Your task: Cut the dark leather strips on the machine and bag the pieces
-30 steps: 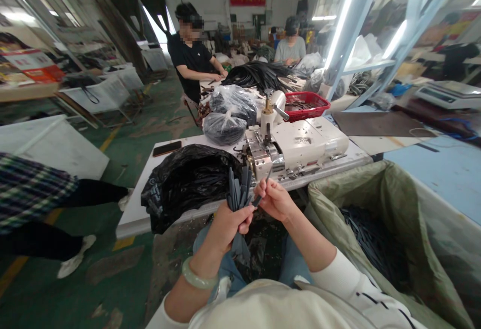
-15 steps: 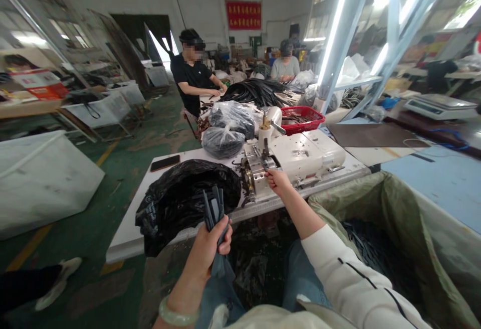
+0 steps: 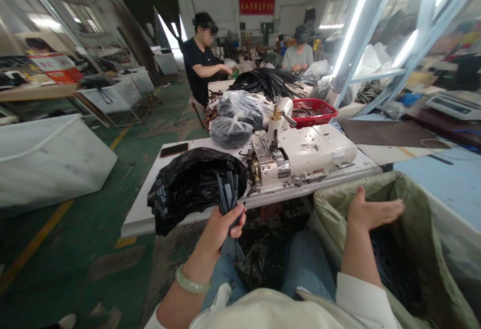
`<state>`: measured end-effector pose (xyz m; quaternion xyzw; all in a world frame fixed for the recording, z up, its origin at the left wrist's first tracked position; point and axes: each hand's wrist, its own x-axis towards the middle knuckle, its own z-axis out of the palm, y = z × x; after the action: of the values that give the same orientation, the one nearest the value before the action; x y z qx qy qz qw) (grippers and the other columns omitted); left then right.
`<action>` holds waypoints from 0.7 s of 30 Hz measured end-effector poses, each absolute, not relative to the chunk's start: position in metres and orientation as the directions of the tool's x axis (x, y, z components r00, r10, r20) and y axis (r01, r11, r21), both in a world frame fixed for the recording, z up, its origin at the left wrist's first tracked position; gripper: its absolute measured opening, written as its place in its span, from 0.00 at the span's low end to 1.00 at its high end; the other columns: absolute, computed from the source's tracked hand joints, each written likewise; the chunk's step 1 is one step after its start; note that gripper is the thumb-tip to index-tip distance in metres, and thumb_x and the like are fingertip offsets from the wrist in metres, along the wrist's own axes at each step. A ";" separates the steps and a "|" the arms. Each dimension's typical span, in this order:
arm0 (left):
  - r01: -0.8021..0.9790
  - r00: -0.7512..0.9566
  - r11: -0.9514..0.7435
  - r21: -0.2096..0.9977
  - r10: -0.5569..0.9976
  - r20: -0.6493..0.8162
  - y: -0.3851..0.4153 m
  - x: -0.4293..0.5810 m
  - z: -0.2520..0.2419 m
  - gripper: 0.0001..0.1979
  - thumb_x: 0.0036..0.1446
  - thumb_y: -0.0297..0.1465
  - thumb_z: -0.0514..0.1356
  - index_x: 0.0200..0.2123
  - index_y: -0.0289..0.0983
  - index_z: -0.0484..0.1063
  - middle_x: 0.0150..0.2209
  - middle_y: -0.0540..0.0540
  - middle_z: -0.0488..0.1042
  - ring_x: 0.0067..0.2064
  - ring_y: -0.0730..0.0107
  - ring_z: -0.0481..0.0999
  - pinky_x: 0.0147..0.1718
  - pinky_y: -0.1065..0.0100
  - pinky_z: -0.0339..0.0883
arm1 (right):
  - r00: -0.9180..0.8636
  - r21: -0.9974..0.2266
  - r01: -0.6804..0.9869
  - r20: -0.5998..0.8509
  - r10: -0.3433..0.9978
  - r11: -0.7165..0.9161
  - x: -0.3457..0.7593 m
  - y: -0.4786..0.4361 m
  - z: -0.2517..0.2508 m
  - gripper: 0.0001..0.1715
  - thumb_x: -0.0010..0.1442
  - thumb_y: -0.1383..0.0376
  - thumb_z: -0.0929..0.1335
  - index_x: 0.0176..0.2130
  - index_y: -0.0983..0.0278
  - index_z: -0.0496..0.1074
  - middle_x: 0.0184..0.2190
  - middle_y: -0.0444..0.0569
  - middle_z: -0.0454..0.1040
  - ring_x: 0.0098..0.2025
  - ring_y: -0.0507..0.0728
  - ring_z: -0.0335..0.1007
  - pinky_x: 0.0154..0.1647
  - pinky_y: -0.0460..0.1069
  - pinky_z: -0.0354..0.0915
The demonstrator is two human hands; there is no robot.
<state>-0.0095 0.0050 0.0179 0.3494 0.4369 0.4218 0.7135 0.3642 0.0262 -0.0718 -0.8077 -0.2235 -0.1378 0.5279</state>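
Observation:
My left hand [image 3: 223, 231] is shut around a bundle of narrow dark strips [image 3: 226, 193], which fan upward from my fist above my lap. A jade bangle [image 3: 191, 280] circles that wrist. My right hand [image 3: 370, 213] is open, palm up and empty, above the rim of a green woven sack [image 3: 409, 249]. Loose dark strips [image 3: 387, 264] lie inside the sack, partly hidden by my forearm. A white industrial machine [image 3: 300, 156] sits on the table beyond my hands, touching neither of them.
A black plastic bag [image 3: 191, 188] and a phone [image 3: 174, 149] lie on the white table [image 3: 240, 199]. Behind the machine are filled plastic bags and a red basket [image 3: 313, 113]. Two co-workers [image 3: 201, 53] work beyond them, and a digital scale [image 3: 453, 106] stands at right.
My right hand has moved from the machine rightward over the sack and opened. My left hand still holds the strips, and the view has shifted slightly.

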 end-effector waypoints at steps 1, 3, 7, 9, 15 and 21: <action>-0.285 0.285 0.410 0.867 0.899 -0.332 0.006 -0.006 0.018 0.17 0.46 0.39 0.69 0.29 0.33 0.69 0.19 0.52 0.67 0.14 0.86 0.56 0.14 0.78 0.46 | 0.839 -0.746 0.540 0.516 0.174 -0.390 0.372 0.014 -0.070 0.45 0.51 0.47 0.69 0.55 0.78 0.64 0.54 0.77 0.62 0.58 0.77 0.56 0.53 0.68 0.57; -0.252 0.326 0.433 0.865 0.880 -0.345 0.007 0.002 0.017 0.17 0.45 0.40 0.69 0.29 0.33 0.70 0.19 0.51 0.68 0.14 0.85 0.56 0.13 0.77 0.45 | 0.858 -0.817 0.496 0.409 0.312 -0.293 0.359 0.002 -0.056 0.40 0.51 0.47 0.70 0.50 0.75 0.70 0.50 0.72 0.68 0.54 0.74 0.62 0.51 0.66 0.59; -0.167 0.380 0.425 0.890 0.860 -0.339 0.005 0.020 0.018 0.17 0.45 0.40 0.69 0.28 0.32 0.70 0.18 0.51 0.68 0.14 0.85 0.56 0.13 0.77 0.45 | 0.259 -0.993 -0.107 0.014 0.966 0.043 0.257 0.010 -0.016 0.27 0.56 0.46 0.67 0.43 0.65 0.76 0.36 0.54 0.76 0.27 0.53 0.66 0.26 0.48 0.63; -0.099 0.419 0.415 0.905 0.842 -0.340 0.000 0.025 0.018 0.17 0.47 0.40 0.68 0.28 0.32 0.70 0.18 0.50 0.68 0.14 0.84 0.57 0.13 0.77 0.47 | -0.044 -0.934 -0.357 -0.013 0.999 -0.028 0.207 0.017 -0.004 0.23 0.56 0.48 0.69 0.42 0.63 0.76 0.29 0.48 0.75 0.20 0.48 0.60 0.19 0.44 0.56; -0.089 0.385 0.398 0.913 0.859 -0.337 -0.008 0.012 0.016 0.17 0.51 0.41 0.65 0.36 0.33 0.72 0.18 0.50 0.70 0.14 0.83 0.57 0.13 0.77 0.48 | -0.115 -0.837 -0.528 -0.099 0.988 -0.145 0.158 0.019 -0.003 0.20 0.52 0.53 0.74 0.24 0.67 0.74 0.15 0.43 0.68 0.16 0.46 0.60 0.15 0.41 0.59; -0.161 0.188 0.301 0.940 0.944 -0.270 -0.007 0.001 0.019 0.16 0.51 0.41 0.65 0.30 0.32 0.71 0.19 0.47 0.71 0.14 0.83 0.57 0.14 0.76 0.48 | -0.036 -0.669 -0.727 -0.185 0.982 -0.153 0.154 0.006 -0.006 0.19 0.49 0.55 0.76 0.31 0.70 0.78 0.23 0.49 0.76 0.20 0.46 0.68 0.21 0.38 0.70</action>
<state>0.0013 -0.0071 0.0191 0.4119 0.4753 0.4242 0.6515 0.1542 0.0061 -0.0055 -0.3151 -0.2020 0.6908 0.6187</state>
